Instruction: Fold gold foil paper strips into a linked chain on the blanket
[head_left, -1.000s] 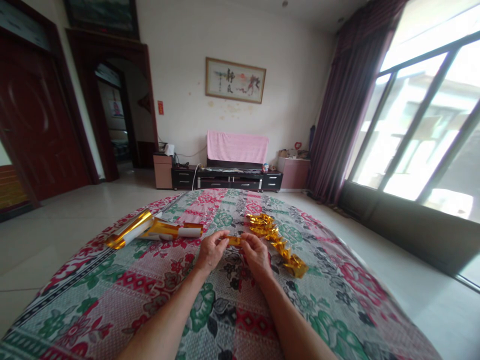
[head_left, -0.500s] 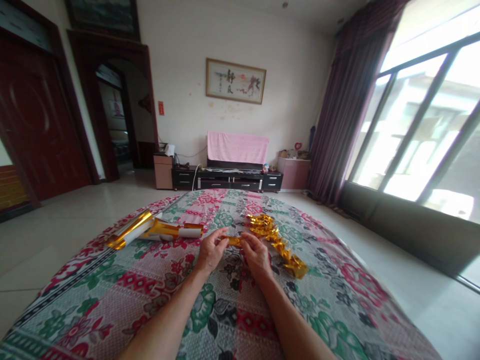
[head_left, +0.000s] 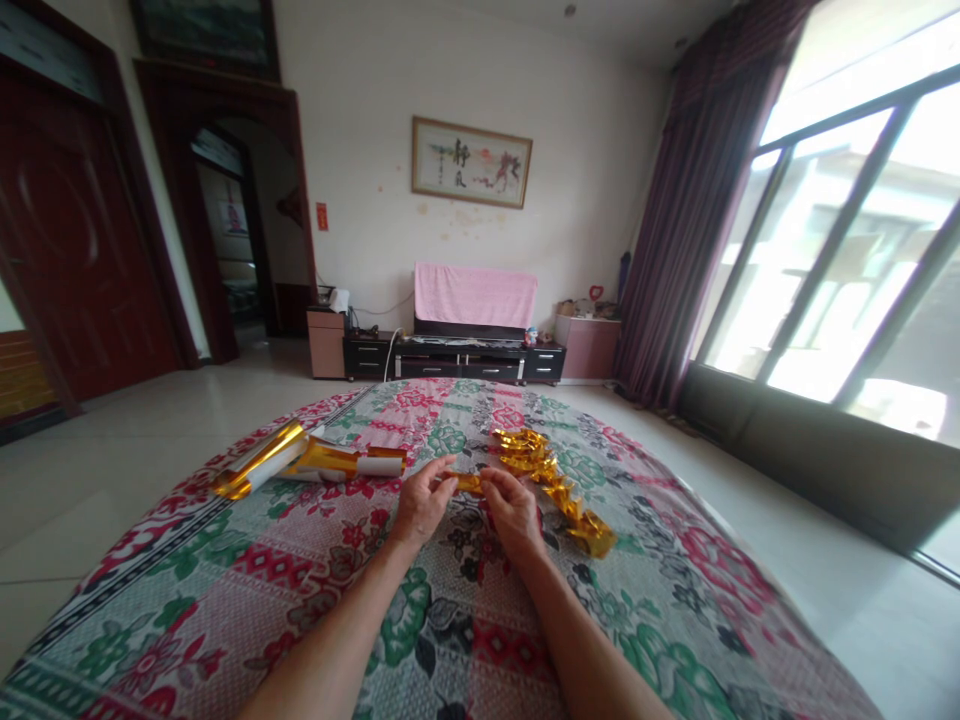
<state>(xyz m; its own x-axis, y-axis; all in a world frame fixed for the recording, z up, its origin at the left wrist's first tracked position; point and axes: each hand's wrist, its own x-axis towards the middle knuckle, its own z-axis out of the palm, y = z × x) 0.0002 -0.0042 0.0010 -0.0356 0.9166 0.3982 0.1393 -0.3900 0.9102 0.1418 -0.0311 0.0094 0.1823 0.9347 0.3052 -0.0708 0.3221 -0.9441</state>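
A small piece of shiny gold foil paper (head_left: 468, 483) is stretched between my two hands, just above the table. My left hand (head_left: 424, 498) pinches its left end between thumb and fingers. At the other end, my right hand (head_left: 514, 507) is closed on the foil in the same kind of pinch. Several folded gold foil pieces (head_left: 559, 485) lie in a row just right of my right hand. Left of my left hand rest loosely curled sheets of gold foil paper with white backs (head_left: 262, 460).
A flowered cloth (head_left: 315, 600) covers the round table under my forearms. Beyond it, a black low cabinet (head_left: 457, 365) carries something draped with a pink towel (head_left: 476, 293). Windows and a purple curtain (head_left: 667, 220) are on the right, doors on the left.
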